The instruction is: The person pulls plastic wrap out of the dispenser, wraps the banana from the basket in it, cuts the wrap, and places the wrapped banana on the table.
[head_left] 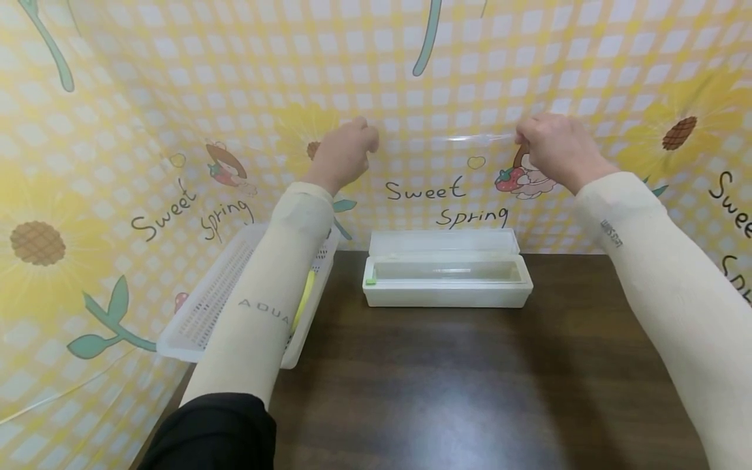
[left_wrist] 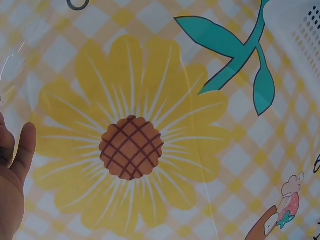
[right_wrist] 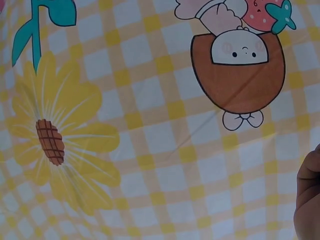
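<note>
Both hands are raised in front of the patterned backdrop, about level with each other. A faint, glossy streak of clear plastic wrap [head_left: 478, 138] runs between them; most of the film is too transparent to make out. My left hand [head_left: 343, 151] pinches its left side with curled fingers, and the right hand [head_left: 557, 147] pinches the right side. Below them on the table stands a white plastic-wrap dispenser box [head_left: 449, 298], its lid [head_left: 443, 242] tipped back. A small green slider [head_left: 371, 281] sits at its front left. Each wrist view catches only part of a hand at its edge.
At left, a white perforated basket [head_left: 220, 294] holds something yellow [head_left: 303, 301], partly covered by the left forearm. The dark wooden table [head_left: 446, 385] extends in front of the box. A yellow checked backdrop [head_left: 411, 98] with flowers rises behind and on the left.
</note>
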`<state>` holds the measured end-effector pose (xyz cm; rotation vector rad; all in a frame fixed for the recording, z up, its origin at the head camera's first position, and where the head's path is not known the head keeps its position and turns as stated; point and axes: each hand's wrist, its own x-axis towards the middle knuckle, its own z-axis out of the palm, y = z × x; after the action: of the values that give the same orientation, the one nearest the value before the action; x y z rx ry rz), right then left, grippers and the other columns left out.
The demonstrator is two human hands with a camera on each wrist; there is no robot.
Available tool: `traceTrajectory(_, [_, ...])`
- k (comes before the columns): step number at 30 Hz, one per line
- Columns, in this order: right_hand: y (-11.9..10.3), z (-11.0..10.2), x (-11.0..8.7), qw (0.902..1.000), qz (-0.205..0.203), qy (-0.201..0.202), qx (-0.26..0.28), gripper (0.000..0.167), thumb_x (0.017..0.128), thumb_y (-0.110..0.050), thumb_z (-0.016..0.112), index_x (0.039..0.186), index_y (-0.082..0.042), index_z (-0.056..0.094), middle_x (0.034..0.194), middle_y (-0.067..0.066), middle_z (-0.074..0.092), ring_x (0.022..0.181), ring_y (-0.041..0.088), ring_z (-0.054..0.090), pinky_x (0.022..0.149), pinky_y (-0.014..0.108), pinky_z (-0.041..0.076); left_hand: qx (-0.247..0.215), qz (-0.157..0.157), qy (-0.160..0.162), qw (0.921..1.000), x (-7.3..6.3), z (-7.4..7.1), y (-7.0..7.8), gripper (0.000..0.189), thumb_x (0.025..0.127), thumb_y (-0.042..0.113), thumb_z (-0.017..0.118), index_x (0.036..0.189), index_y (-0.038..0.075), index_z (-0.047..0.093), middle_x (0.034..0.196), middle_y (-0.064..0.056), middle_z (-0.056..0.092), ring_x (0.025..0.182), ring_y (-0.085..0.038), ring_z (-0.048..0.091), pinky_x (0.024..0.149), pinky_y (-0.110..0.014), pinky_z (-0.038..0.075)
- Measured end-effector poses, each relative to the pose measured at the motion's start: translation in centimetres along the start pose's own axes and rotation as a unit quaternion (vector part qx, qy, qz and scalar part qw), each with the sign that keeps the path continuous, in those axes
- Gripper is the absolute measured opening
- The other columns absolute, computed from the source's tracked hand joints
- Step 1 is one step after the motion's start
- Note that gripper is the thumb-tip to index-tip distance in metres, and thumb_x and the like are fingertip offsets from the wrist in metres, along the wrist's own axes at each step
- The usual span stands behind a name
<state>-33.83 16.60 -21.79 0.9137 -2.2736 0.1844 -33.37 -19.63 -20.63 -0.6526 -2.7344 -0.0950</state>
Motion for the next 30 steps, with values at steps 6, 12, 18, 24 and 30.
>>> traceTrajectory(6, [0.0, -0.6, 0.8, 1.0000, 0.003, 0.003, -0.005, 0.015, 0.083, 0.017, 0.059, 0.091, 0.006, 0.064, 0.087, 0.025, 0.069, 0.069, 0.042, 0.065, 0.055, 0.056, 0.051, 0.010, -0.014, 0.000, 0.9998, 0.3, -0.9, 0.0, 0.031, 0.089, -0.013, 0.046, 0.110, 0.001, 0.063, 0.110, -0.015, 0.056, 0.099, -0.030, 0.058, 0.073, -0.043, 0.054])
traceTrajectory(12, [-0.1, -1.0, 1.5, 0.9999, 0.009, -0.013, -0.005, 0.021, 0.081, 0.020, 0.056, 0.094, 0.007, 0.066, 0.092, 0.025, 0.070, 0.074, 0.043, 0.067, 0.061, 0.055, 0.054, 0.008, -0.025, -0.003, 0.9996, 0.3, -1.8, 0.0, 0.033, 0.088, -0.014, 0.047, 0.112, 0.000, 0.064, 0.112, -0.015, 0.056, 0.101, -0.032, 0.059, 0.080, -0.042, 0.054])
traceTrajectory(18, [-0.2, -1.2, 1.8, 0.9997, 0.017, -0.019, -0.004, 0.021, 0.078, 0.019, 0.063, 0.095, 0.008, 0.066, 0.094, 0.025, 0.070, 0.076, 0.044, 0.067, 0.063, 0.055, 0.054, 0.012, -0.028, 0.004, 0.9995, 0.2, -2.1, -0.1, 0.034, 0.087, -0.014, 0.048, 0.113, -0.001, 0.065, 0.111, -0.016, 0.056, 0.099, -0.032, 0.060, 0.080, -0.041, 0.054])
traceTrajectory(24, [-1.2, -2.5, 1.8, 0.9977, 0.051, -0.041, 0.016, 0.002, 0.089, 0.009, 0.065, 0.090, 0.007, 0.066, 0.093, 0.026, 0.070, 0.076, 0.044, 0.065, 0.070, 0.056, 0.053, -0.040, -0.051, -0.012, 0.9978, -0.1, -2.9, 0.7, 0.025, 0.097, -0.003, 0.047, 0.114, 0.000, 0.066, 0.116, -0.016, 0.059, 0.107, -0.031, 0.058, 0.092, -0.043, 0.050])
traceTrajectory(30, [-2.5, -4.9, 1.3, 0.9908, 0.085, -0.098, 0.041, 0.007, 0.097, -0.001, 0.064, 0.092, 0.004, 0.067, 0.092, 0.025, 0.069, 0.078, 0.041, 0.061, 0.070, 0.054, 0.049, -0.110, -0.055, -0.025, 0.9921, -1.6, -4.7, 2.3, 0.022, 0.102, 0.003, 0.046, 0.106, -0.002, 0.068, 0.114, -0.015, 0.065, 0.107, -0.029, 0.058, 0.099, -0.041, 0.046])
